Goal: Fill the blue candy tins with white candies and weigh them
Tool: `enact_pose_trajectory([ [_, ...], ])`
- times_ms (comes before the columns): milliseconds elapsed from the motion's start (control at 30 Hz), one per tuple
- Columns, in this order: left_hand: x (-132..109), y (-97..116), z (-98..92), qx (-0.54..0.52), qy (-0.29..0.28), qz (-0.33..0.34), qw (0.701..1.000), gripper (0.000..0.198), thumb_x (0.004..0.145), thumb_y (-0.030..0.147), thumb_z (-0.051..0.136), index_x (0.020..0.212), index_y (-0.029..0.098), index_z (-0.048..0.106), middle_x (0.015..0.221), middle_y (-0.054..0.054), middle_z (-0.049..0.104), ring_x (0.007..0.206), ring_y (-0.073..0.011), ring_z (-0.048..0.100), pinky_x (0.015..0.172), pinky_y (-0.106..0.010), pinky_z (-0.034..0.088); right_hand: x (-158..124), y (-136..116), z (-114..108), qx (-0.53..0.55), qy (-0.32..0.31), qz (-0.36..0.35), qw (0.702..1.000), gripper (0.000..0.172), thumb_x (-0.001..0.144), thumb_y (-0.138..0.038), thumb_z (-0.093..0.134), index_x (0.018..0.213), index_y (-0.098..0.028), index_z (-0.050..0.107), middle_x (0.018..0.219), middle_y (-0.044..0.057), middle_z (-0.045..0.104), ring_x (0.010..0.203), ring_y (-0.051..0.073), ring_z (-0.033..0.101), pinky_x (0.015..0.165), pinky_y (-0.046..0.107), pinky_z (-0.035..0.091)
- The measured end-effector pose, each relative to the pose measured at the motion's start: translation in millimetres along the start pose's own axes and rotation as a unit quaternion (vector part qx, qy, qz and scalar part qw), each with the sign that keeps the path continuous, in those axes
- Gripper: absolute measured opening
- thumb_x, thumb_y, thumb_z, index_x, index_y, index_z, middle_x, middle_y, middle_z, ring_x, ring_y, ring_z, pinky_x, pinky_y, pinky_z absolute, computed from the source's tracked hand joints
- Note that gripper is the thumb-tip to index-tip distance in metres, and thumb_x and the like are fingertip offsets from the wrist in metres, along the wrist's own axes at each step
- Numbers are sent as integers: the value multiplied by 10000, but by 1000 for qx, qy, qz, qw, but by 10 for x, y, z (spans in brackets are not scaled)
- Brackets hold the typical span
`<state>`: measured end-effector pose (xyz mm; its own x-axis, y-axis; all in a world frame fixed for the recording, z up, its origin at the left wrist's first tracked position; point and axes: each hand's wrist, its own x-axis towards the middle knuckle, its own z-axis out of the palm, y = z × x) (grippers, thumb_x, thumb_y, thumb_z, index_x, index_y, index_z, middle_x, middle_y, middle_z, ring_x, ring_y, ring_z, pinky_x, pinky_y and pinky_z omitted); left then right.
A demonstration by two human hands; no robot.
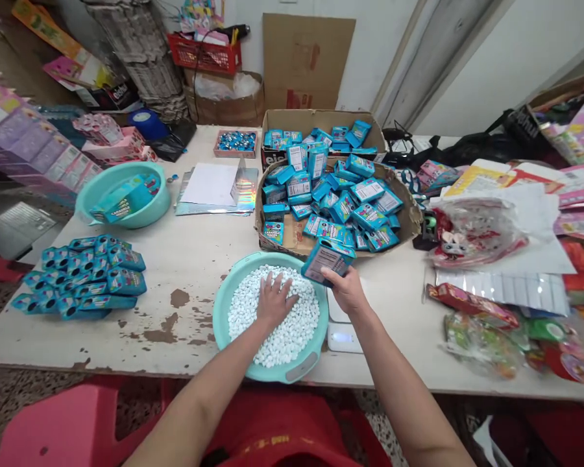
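My left hand [275, 302] lies with fingers spread on the small white candies [246, 318] that fill a turquoise basin [220, 324]. In my right hand [348, 288] is a small blue candy box [327, 261], gripped at its lower right side above the basin's right rim. A white digital scale [344, 337] with a lit display sits just right of the basin, partly behind my right forearm. Beyond my hands, a cut-down cardboard box [292, 239] is heaped with similar blue boxes [370, 190].
Blue boxes with round holes [82, 275] stand grouped at the left. Behind them is another turquoise basin [163, 204] with flat packaging. Papers [209, 185] and a tray of blue wrapped pieces [235, 141] lie farther back. Plastic bags [481, 224] crowd the right side.
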<state>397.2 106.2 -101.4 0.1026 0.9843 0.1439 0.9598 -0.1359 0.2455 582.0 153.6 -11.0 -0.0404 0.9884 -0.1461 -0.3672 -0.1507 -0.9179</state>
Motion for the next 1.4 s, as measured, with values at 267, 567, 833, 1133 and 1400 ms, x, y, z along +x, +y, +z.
enact_pose_trajectory([
  [267, 14, -187, -162, -270, -103, -101, 952, 191, 680, 242, 668, 866, 220, 702, 1045, -115, 636, 1139, -347, 492, 1014, -489, 306, -1167, 223, -223, 29, 131, 94, 986, 456, 488, -358, 872, 865, -187, 680, 862, 42, 750, 773, 243, 698, 749, 414, 576],
  [567, -167, -259, -370, -531, -150, -251, 795, 333, 649, 464, 680, 797, 171, 628, 705, -44, 618, 666, -191, 608, 604, -291, 485, -1503, 599, 286, -49, 169, 47, 983, 446, 546, -421, 831, 873, -194, 628, 803, 17, 701, 716, 193, 636, 680, 338, 545],
  [833, -66, -293, -622, -762, -211, -376, 483, 307, 798, 431, 555, 897, 143, 593, 714, -75, 638, 534, -155, 607, 416, -223, 459, -1465, 538, 391, -168, 163, 5, 972, 522, 553, -492, 795, 930, -192, 595, 741, 7, 653, 670, 184, 588, 646, 323, 503],
  [1133, 64, -169, -765, -763, -176, -412, 465, 208, 748, 351, 618, 740, 162, 529, 578, 1, 536, 448, -95, 523, 346, -149, 337, -1418, 536, 390, -290, 149, -83, 942, 401, 673, -467, 734, 951, -203, 616, 916, 44, 665, 803, 207, 618, 726, 329, 496],
  [1400, -35, 246, -1171, -803, -10, -259, 537, 252, 662, 338, 695, 706, 157, 525, 667, 14, 554, 612, -123, 592, 540, -234, 502, -1235, 604, 557, -380, 64, -158, 909, 260, 727, -352, 718, 933, -226, 623, 906, 54, 651, 888, 242, 611, 785, 369, 479],
])
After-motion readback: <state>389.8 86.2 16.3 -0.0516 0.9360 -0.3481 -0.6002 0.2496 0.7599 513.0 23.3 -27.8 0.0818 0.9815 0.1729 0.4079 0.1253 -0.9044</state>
